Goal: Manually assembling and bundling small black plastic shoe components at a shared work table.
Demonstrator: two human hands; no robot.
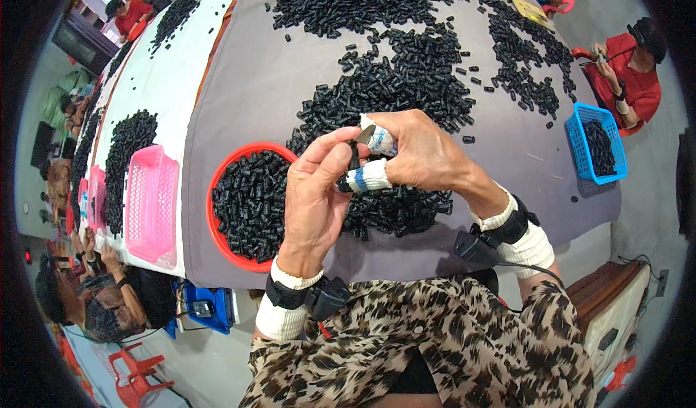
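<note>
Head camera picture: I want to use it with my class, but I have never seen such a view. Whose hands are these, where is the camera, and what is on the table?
The camera sits on a person's head and looks down, so its wide lens bends the table's edges. The two forearms rising from the lower edge are that person's own. The left hand and right hand meet above a grey table, pinching a small black piece between taped fingers. Loose black pieces lie heaped on the cloth. A red round basket holds more, beside a pink basket. A blue basket sits at the right. Other people work around the table.
</note>
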